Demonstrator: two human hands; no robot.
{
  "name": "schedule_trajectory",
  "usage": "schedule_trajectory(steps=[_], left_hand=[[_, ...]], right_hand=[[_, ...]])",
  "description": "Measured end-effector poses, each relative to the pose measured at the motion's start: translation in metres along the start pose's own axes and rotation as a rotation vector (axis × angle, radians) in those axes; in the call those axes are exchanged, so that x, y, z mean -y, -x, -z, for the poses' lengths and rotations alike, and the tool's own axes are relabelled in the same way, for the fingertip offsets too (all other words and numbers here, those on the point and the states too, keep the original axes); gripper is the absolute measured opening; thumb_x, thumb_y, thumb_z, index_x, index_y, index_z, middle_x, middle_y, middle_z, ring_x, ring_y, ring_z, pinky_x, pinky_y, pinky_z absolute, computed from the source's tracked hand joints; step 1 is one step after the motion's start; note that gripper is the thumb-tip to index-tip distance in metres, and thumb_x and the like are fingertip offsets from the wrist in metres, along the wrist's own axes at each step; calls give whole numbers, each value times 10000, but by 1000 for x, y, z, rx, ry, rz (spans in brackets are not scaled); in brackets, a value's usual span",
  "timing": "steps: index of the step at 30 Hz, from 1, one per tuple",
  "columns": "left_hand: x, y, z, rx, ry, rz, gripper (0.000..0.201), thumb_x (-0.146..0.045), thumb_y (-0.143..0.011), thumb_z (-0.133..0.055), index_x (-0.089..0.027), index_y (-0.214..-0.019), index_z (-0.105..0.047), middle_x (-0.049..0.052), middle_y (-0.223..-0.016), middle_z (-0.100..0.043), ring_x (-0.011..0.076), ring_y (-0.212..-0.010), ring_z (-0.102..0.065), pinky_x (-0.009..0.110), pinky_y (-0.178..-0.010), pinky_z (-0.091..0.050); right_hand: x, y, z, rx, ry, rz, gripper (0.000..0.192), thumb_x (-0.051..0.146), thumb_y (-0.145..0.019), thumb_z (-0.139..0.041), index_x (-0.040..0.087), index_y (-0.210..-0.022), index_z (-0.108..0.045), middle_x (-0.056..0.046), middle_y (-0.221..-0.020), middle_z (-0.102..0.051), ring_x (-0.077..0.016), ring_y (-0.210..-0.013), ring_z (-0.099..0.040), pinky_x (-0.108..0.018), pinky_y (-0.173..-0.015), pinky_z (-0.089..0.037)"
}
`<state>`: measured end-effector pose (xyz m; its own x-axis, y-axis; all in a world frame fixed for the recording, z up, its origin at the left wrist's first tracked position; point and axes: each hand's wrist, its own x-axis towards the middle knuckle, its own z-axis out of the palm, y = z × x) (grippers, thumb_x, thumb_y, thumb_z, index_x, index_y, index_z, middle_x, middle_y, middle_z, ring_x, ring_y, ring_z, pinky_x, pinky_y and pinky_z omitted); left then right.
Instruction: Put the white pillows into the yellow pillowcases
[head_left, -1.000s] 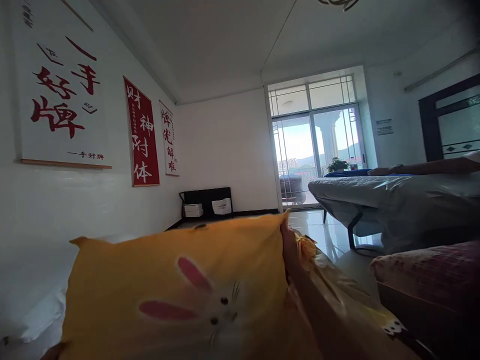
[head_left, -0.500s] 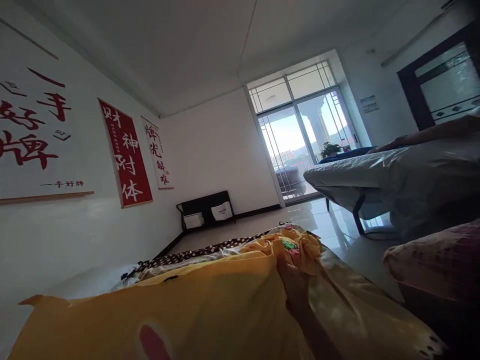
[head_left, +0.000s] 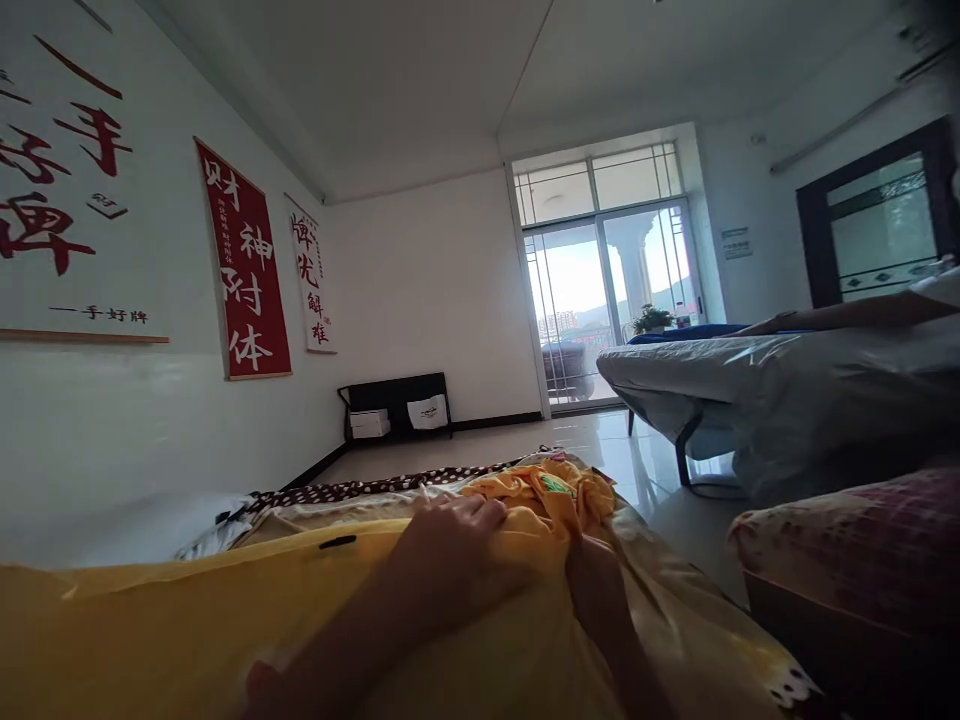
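Note:
A large yellow printed cloth spreads across the lower view, with a small black mark near its upper edge. My left hand lies over that edge, its fingers curled round the fabric; the fingertips are partly hidden. To its right, my right hand is closed on a gathered fold of the same cloth. Bunched orange-yellow fabric with green and pink print sits just beyond both hands. Under and behind it lie a pale cloth and a brown cloth with white dots.
On the right stands a plastic-covered table, with another person's arm along its top. Nearer is a pink patterned padded object. A black rack stands by the far wall, left of the glass door. Scrolls hang left.
My left hand has come into view and onto the cloth's upper edge. My right hand keeps its hold on the cloth. The camera view has tilted and shifted slightly.

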<state>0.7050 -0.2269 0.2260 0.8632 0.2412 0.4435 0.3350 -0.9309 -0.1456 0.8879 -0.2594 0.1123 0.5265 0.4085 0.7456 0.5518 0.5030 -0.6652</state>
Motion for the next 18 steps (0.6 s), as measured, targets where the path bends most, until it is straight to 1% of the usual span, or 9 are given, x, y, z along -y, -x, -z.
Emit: schedule_trajectory(steps=[2, 5, 7, 9, 12, 13, 15, 16, 18], left_hand=[[1, -9, -8, 9, -28, 16, 264, -416, -908, -482, -193, -944, -619, 56, -921, -708, 234, -847, -661, 410, -816, -521], [4, -8, -17, 64, -128, -13, 219, -187, -926, -393, -194, -939, -612, 38, -825, -708, 205, -767, -662, 376, -813, -500], [5, -5, -16, 102, -164, -21, 248, -118, -894, -401, -208, -992, -611, 31, -816, -709, 200, -759, -662, 347, -788, -489], [5, -3, -11, 110, -161, 21, 266, -107, -885, -401, -221, -988, -618, 27, -818, -710, 190, -755, -663, 292, -712, -472], [8, -1, -3, 44, -118, 103, 267, -164, -914, -368, -222, -908, -629, 17, -774, -696, 149, -668, -634, 220, -576, -397], [10, -1, -2, 5, -106, 114, 263, -192, -916, -370, -222, -888, -629, 8, -736, -681, 136, -620, -607, 211, -547, -369], [17, -2, 2, -99, -99, 137, 251, -232, -901, -386, -231, -898, -637, -8, -655, -632, 127, -555, -550, 211, -516, -324], [21, -3, 5, -164, -101, 169, 259, -247, -895, -384, -235, -913, -642, -14, -619, -600, 129, -538, -527, 216, -509, -308], [30, -5, 14, -307, -69, 279, 309, -304, -911, -342, -238, -933, -644, -23, -567, -542, 132, -514, -493, 225, -508, -290]], right_hand=[[1, -1, 4, -52, 120, 97, 623, 656, -885, -354, 196, -465, -341, 13, -449, -379, -86, -449, -319, -227, -410, -252], [-1, -2, 6, -198, 229, 166, 609, 604, -907, -374, 199, -459, -299, 33, -428, -336, -76, -439, -291, -230, -419, -240], [-2, -1, 8, -299, 252, 149, 620, 618, -903, -376, 202, -451, -292, 36, -415, -329, -76, -429, -284, -235, -413, -238], [-2, 2, 10, -361, 234, 95, 625, 629, -899, -376, 201, -446, -330, 24, -416, -362, -85, -431, -310, -239, -411, -256], [1, 8, 14, -413, 130, -3, 631, 658, -881, -379, 205, -442, -370, 3, -430, -400, -105, -444, -343, -246, -407, -284], [2, 10, 14, -403, 87, -24, 631, 675, -864, -391, 208, -441, -375, -2, -436, -409, -111, -447, -350, -247, -404, -292], [6, 13, 14, -289, 3, -43, 589, 682, -819, -459, 205, -473, -444, -20, -493, -480, -130, -475, -408, -245, -422, -346], [9, 14, 13, -191, -29, -47, 529, 658, -798, -509, 200, -531, -516, -34, -556, -539, -145, -511, -459, -247, -450, -389], [15, 17, 8, 54, -58, -61, 358, 556, -754, -610, 200, -754, -645, -57, -733, -635, -181, -627, -556, -261, -539, -469]])
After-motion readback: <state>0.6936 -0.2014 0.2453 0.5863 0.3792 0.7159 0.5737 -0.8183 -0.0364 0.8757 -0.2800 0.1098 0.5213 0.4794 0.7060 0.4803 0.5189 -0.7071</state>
